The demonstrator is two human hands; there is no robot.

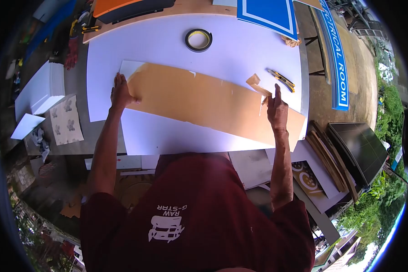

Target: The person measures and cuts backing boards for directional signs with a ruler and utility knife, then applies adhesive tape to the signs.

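A long white panel lies slanted on the white tabletop sheet, mostly covered by brown masking paper [186, 95]. Its bare white corner [130, 68] shows at upper left. My left hand [121, 94] presses on the panel's left end, thumb spread away from the fingers. Near the right end, my right hand [277, 109] pinches a torn, curled strip of the brown paper [257, 84], index finger stretched out. Just beyond that hand lies a yellow and black box cutter [282, 80]. A roll of black tape [198, 40] rests farther back.
Blue sign panels [269, 18] lie at the back right, with a stack of blue lettered signs [334, 59] beyond. An orange and black case [127, 9] sits at the back left. White sheets [40, 88] are stacked left; wooden strips [328, 158] lean at right.
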